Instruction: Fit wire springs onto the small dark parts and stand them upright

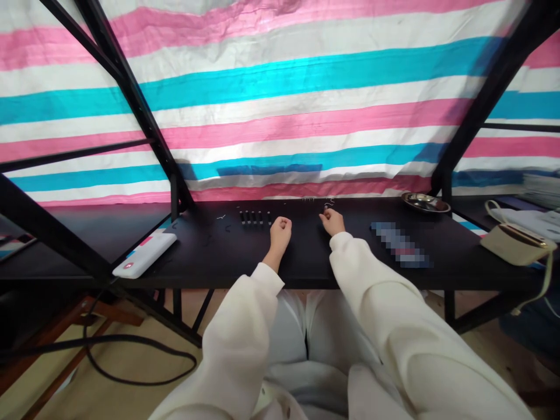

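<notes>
Small dark cylinders [251, 217] w/ paler ends stood or lay in a short row on the black worktop [306, 262], left of centre; too small to tell if upright or flat. One cylinder [269, 218] sat a bit apart from the rest, at the row's right end, just beside the left hand [281, 227]. That hand was narrow, fingers curled in toward the thumb; couldn't tell if anything was inside. The right hand [331, 221] was also narrow, thumb & fingertips close together near the worktop's far side, w/ a tiny item [326, 207] right at the tips; unclear if pinched or only touched. Pale thin scraps [330, 202] lay just past it, & a line of tiny dark bits [308, 199] ran along the far edge. Handling, as a judgement: cylinders prob. v. light & stiff, poss. smooth enough to slip or roll, so best taken by thumb & index around the middle, w/ a light squeeze. The tiny item looked easy to drop, so fingertips only; fragility n/a from this view. Off to the right were a shiny metal dish [426, 202] & a blurred-out bluish object [400, 245], both well apart from the cylinders.
</notes>
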`<action>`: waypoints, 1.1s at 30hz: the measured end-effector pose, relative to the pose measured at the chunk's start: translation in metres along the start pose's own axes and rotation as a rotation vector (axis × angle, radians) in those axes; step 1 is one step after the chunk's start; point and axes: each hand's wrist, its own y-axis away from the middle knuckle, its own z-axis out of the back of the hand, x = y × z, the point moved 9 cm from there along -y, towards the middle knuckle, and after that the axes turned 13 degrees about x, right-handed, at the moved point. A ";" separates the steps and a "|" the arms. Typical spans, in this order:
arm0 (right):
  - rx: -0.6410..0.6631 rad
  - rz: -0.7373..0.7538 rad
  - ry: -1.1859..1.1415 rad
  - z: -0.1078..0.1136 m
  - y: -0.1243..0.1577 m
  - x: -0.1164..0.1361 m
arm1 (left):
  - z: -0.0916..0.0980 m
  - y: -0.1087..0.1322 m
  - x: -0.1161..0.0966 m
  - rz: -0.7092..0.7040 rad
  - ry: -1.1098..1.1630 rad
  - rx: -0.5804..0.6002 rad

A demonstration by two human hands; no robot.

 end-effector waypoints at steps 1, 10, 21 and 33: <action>0.018 -0.009 0.036 0.003 -0.007 -0.007 | 0.000 0.001 -0.003 -0.016 -0.055 -0.003; 0.047 -0.179 0.173 0.013 -0.032 -0.045 | -0.011 0.004 -0.008 -0.073 -0.327 0.063; 0.195 -0.240 0.278 0.000 -0.046 -0.058 | -0.016 0.005 -0.006 -0.081 -0.390 0.117; 0.266 -0.309 0.287 0.001 -0.048 -0.063 | -0.016 0.004 -0.004 -0.080 -0.426 0.127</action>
